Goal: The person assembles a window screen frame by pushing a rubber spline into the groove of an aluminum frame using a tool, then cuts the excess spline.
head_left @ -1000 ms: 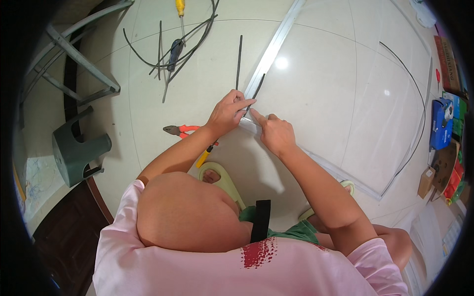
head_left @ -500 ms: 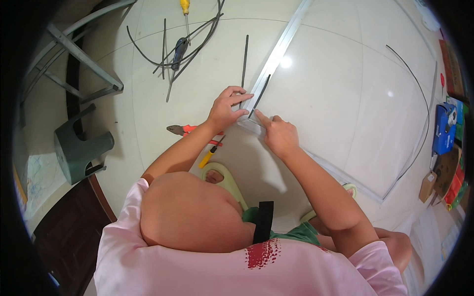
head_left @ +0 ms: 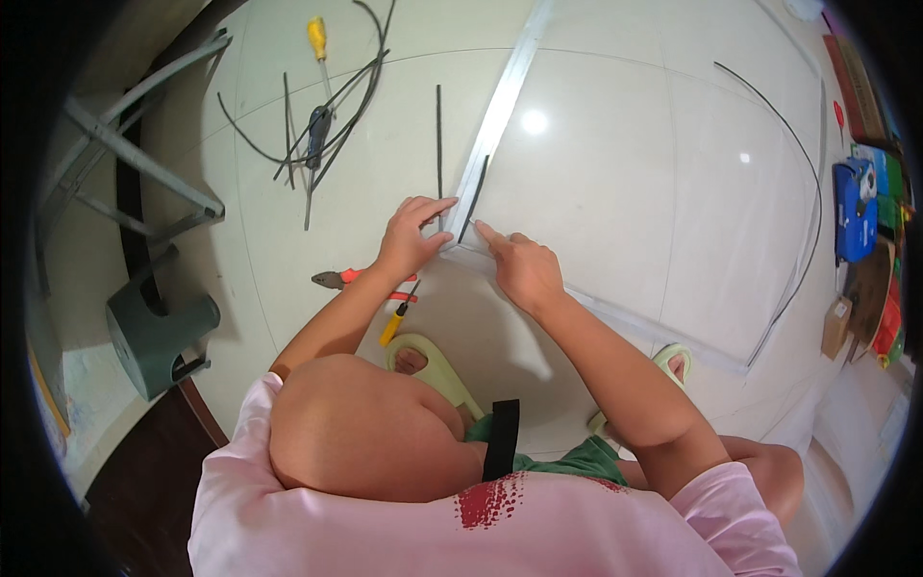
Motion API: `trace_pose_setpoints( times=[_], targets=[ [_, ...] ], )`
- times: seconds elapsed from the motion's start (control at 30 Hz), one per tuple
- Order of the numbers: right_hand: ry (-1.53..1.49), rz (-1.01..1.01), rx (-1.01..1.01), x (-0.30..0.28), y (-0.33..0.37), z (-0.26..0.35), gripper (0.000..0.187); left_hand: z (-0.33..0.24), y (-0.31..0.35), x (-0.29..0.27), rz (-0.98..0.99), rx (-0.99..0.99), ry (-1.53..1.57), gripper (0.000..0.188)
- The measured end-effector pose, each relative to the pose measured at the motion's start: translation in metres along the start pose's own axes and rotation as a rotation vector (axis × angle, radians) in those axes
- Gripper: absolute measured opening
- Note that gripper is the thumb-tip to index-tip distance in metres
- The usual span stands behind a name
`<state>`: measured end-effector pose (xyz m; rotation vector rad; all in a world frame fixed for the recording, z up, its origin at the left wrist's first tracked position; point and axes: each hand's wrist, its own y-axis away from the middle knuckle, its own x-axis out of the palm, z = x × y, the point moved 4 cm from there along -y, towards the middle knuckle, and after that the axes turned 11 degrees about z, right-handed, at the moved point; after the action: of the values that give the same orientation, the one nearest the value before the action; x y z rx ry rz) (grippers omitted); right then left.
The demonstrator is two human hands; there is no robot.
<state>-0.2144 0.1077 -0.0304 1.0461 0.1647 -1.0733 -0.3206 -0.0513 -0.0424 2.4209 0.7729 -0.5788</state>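
Observation:
A pale metal frame (head_left: 504, 85) lies on the floor, one of its corners between my hands. Along the inner edge of one side runs a short black rubber strip (head_left: 478, 189). My right hand (head_left: 527, 272) has its index finger stretched out, the tip at the strip close to the corner; its other fingers are curled. On the outer side of that bar, my left hand (head_left: 411, 237) rests with thumb and index finger spread, their tips touching the frame. Next to the left hand, a straight black strip (head_left: 439, 139) lies apart on the floor.
Red-handled pliers (head_left: 332, 280) and a small yellow-handled screwdriver (head_left: 391, 325) lie by my left forearm. Farther off are a yellow screwdriver (head_left: 317, 38), a dark-handled screwdriver (head_left: 318, 135) and loose black strips (head_left: 370, 101). A green stool (head_left: 159, 332) stands left; boxes (head_left: 854, 212) line the right.
The head view has shifted, so the floor and tools appear farther left. Both hands stay at the frame's corner, in nearly the same pose, and the strip beside them looks the same.

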Motion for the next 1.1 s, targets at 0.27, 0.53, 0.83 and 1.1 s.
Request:
trace_pose_setpoints(
  times=[0.27, 0.53, 0.83, 1.1],
  targets=[
    [-0.311, -0.345, 0.249, -0.044, 0.047, -0.059, 0.028, -0.080, -0.052, -0.020, 0.047, 0.170, -0.112, 0.031],
    [-0.407, -0.344, 0.752, -0.115, 0.200, -0.192, 0.020, -0.283, -0.098, 0.110, 1.003, 0.561, -0.639, 0.018],
    [-0.299, -0.211, 0.718, -0.156, 0.325, -0.371, 0.026, -0.373, -0.055, 0.380, 0.762, 0.735, -0.344, 0.036],
    [-0.491, -1.155, 0.779, -0.028, 0.398, -0.482, 0.042, -0.436, -0.052, 0.528, 0.734, 0.825, -0.602, 0.057]
  ],
)
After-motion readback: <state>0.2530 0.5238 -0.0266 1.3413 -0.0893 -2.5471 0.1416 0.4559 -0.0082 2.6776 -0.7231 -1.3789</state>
